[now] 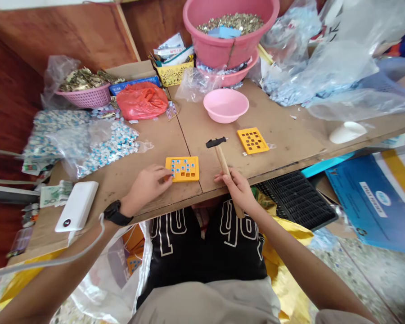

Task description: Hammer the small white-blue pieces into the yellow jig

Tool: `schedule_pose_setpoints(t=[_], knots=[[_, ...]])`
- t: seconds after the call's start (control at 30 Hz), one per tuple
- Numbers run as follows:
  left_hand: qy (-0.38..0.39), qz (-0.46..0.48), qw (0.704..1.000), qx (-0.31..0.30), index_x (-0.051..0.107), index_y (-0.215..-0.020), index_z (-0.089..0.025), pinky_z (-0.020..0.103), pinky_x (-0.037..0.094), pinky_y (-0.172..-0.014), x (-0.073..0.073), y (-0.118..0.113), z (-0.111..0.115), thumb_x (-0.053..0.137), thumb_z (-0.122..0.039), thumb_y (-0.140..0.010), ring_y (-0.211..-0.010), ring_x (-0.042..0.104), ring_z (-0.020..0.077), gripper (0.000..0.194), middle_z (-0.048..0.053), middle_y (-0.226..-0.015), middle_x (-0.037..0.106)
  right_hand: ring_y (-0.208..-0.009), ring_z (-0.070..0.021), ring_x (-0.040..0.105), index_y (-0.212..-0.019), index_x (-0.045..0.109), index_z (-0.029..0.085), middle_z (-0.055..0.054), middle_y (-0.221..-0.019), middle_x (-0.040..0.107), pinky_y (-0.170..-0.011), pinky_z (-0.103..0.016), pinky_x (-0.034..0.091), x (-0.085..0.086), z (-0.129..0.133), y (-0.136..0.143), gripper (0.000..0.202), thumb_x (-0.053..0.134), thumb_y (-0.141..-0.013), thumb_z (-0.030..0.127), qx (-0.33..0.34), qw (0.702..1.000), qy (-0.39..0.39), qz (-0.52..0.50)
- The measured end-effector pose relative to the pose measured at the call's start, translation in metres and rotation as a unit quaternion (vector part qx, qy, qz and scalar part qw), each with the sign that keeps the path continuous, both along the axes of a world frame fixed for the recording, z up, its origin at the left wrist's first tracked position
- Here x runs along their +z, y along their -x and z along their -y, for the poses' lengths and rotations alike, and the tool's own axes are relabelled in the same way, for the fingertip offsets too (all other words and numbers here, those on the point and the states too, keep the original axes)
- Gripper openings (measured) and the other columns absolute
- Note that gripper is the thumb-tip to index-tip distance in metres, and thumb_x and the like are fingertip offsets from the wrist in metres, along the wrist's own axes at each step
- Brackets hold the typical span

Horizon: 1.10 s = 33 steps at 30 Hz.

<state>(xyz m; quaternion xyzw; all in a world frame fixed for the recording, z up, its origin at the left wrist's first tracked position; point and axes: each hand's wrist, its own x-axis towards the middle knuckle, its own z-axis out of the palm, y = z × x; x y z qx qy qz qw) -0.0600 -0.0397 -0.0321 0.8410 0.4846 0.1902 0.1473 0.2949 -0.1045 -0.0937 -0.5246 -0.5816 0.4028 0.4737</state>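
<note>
My left hand (150, 188) reaches over the left edge of an orange-yellow plastic tray (195, 169) lying flat at the table's front. Its thumb and forefinger are pinched together on what looks like a small blue-and-white piece (172, 176), partly hidden by the fingers. Similar pieces sit in many of the tray's square slots, while a few slots in the bottom row show brown. In my right hand (235, 186) is a hammer (222, 158), gripped round its wooden handle, with the dark head raised above the table just right of the tray.
A second orange-yellow tray (266, 147) lies to the right, below a pink bowl (226, 110). Loose blue-and-white pieces (123, 139) are heaped at left, near a white power bank (77, 207). Behind stand a large pink tub (211, 47) of metal parts and a red bag (141, 101).
</note>
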Motion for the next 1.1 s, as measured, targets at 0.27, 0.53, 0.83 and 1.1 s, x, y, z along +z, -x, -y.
schedule_pose_setpoints(t=[0.27,0.53,0.83,1.1], knots=[[-0.028,-0.08,0.991,-0.105,0.085,-0.104,-0.027,0.052,0.061,-0.105,0.007,0.0,-0.021,0.059,-0.034,-0.107,-0.108,0.073,0.0337,0.027,0.013,-0.109,0.081,-0.122,-0.0339,0.08,-0.105,0.077,0.029,-0.01,-0.115,0.087,-0.12,-0.053,0.058,0.003,0.001,0.004,0.052,0.058,-0.113,0.078,0.011,1.0,0.003,0.011],[-0.016,-0.059,0.998,-0.011,0.086,-0.105,-0.026,0.046,0.062,-0.099,0.006,0.001,-0.011,0.062,-0.037,-0.107,-0.107,0.078,0.032,0.026,0.011,-0.113,0.085,-0.088,-0.0285,0.077,-0.114,0.07,0.024,-0.009,-0.093,0.082,-0.086,-0.037,0.057,0.05,0.002,0.002,0.037,0.049,-0.121,0.053,0.138,0.953,-0.01,0.271],[-0.07,0.151,0.968,0.189,0.084,-0.131,-0.024,0.038,0.065,-0.096,-0.025,0.022,0.019,0.069,-0.045,-0.106,-0.099,0.081,0.025,0.036,0.008,-0.118,0.086,-0.073,-0.0243,0.074,-0.137,0.066,0.018,-0.01,-0.092,0.083,-0.065,-0.03,0.037,0.077,0.024,0.06,0.036,0.04,-0.124,0.039,0.119,0.881,-0.066,0.454],[-0.043,0.228,0.947,0.224,0.087,-0.121,-0.022,0.035,0.064,-0.085,-0.036,0.048,0.006,0.07,-0.048,-0.102,-0.085,0.079,0.0226,0.037,0.007,-0.102,0.087,-0.074,-0.0252,0.076,-0.141,0.065,0.018,-0.01,-0.091,0.084,-0.066,-0.03,0.035,0.057,0.014,0.059,0.039,0.04,-0.124,0.042,0.124,0.877,-0.062,0.459]])
